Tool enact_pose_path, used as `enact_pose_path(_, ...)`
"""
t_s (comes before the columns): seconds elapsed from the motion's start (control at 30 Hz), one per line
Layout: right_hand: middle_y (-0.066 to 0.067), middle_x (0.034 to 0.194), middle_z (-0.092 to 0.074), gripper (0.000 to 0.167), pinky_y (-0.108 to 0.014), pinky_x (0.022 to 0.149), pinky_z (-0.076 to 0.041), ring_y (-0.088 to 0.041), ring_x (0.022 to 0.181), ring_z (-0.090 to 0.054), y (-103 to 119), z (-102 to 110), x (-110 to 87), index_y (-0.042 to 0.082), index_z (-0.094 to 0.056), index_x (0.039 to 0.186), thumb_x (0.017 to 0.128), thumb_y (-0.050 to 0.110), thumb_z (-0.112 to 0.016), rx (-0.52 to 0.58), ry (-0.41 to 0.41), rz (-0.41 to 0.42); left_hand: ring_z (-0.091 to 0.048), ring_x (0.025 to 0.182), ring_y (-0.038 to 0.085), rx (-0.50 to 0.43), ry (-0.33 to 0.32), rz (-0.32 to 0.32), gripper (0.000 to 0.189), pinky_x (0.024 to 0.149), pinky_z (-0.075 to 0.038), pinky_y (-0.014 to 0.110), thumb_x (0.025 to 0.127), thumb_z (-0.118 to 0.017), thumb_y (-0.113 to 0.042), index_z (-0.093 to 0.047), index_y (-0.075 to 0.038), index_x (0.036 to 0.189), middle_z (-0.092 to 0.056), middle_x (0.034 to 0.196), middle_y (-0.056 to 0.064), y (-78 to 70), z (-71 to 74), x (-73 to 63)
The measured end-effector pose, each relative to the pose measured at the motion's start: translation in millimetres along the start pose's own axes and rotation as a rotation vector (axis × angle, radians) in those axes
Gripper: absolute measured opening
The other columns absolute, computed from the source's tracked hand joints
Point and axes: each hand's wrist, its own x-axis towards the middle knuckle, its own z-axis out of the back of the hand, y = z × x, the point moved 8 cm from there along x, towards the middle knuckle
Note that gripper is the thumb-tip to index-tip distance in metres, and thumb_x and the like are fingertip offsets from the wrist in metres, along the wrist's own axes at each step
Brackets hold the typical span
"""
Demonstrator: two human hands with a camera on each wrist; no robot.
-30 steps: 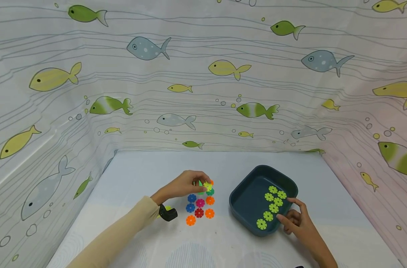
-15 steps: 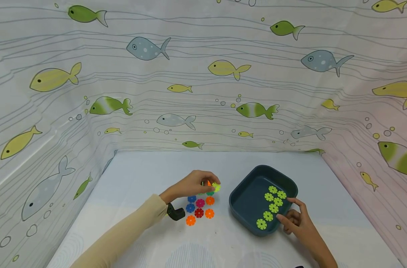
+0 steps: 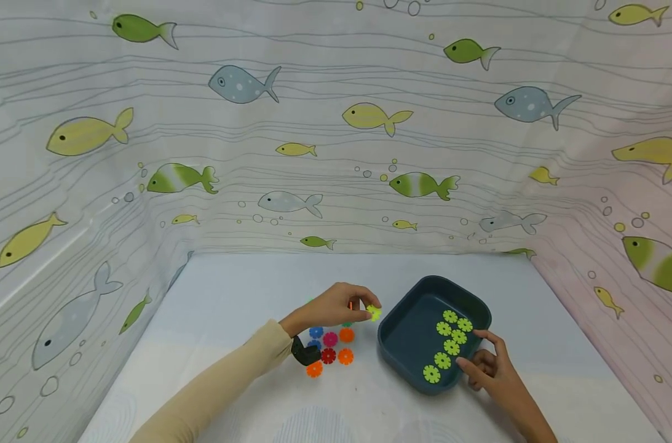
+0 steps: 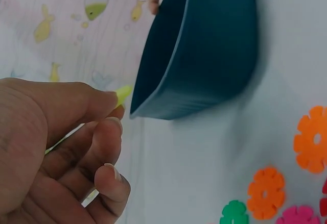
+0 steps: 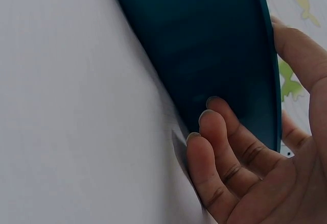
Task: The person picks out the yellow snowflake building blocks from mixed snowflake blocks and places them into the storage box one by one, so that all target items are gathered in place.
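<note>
My left hand point(image 3: 338, 306) pinches a yellow-green flower-shaped building disc point(image 3: 374, 312) between thumb and fingertips, just left of a dark blue square tub point(image 3: 407, 332). In the left wrist view the disc point(image 4: 122, 94) shows edge-on, close to the tub's rim. Several matching yellow-green discs point(image 3: 442, 360) lie inside the tub, toward its right side. At that side my right hand point(image 3: 493, 366) grips the rim with thumb and index finger. Seen from the right wrist, its other fingers point(image 5: 212, 124) curl against the outer wall of the tub point(image 5: 199, 40).
Beneath and in front of the left forearm lie several loose discs: orange point(image 3: 346, 356), pink point(image 3: 330, 339), red point(image 3: 328, 355), blue point(image 3: 316, 332) and green point(image 4: 234, 213). Fish-printed curtains point(image 3: 291, 175) enclose the white table point(image 3: 247, 277) at the back and sides.
My left hand has carried the yellow-green disc rightward from above the loose discs to near the tub's left edge. The right hand and tub have stayed in place.
</note>
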Motion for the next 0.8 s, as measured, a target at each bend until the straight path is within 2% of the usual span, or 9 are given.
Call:
enact_pose_path(0.2, -0.017, 0.091, -0.060, 0.076, -0.035, 0.063, -0.055, -0.027, 0.067, -0.061, 0, 1, 0.2, 0.019, -0.019, 0.152, 0.098, 0.024, -0.073, -0.013, 0.000, 0.021, -0.062, 0.071, 0.013, 0.011, 0.023, -0.024, 0.019, 0.065, -0.055, 0.027, 0.099, -0.071, -0.015, -0.075, -0.018, 0.117, -0.071, 0.101, -0.010, -7.3, -6.1, 11.2)
enact_pose_path(0.6, -0.017, 0.091, -0.060, 0.076, -0.035, 0.063, -0.054, -0.027, 0.067, -0.060, -1, 0, -1.5, 0.021, -0.019, 0.152, 0.099, 0.023, -0.072, -0.001, 0.010, 0.012, -0.063, 0.070, 0.011, -0.029, 0.058, -0.055, 0.020, 0.067, -0.056, 0.026, 0.098, -0.073, -0.015, -0.074, -0.016, 0.117, -0.071, 0.104, -0.010, -16.2, -19.4, 26.7)
enact_pose_path(0.8, -0.016, 0.091, -0.060, 0.075, -0.035, 0.063, -0.054, -0.027, 0.067, -0.059, 0, 0, -1.8, 0.022, -0.019, 0.153, 0.099, 0.022, -0.072, -0.004, 0.005, 0.010, -0.063, 0.072, 0.010, -0.020, 0.082, -0.066, 0.020, 0.067, -0.055, 0.025, 0.097, -0.073, -0.016, -0.074, -0.017, 0.117, -0.069, 0.105, -0.011, -22.5, -26.4, 37.2)
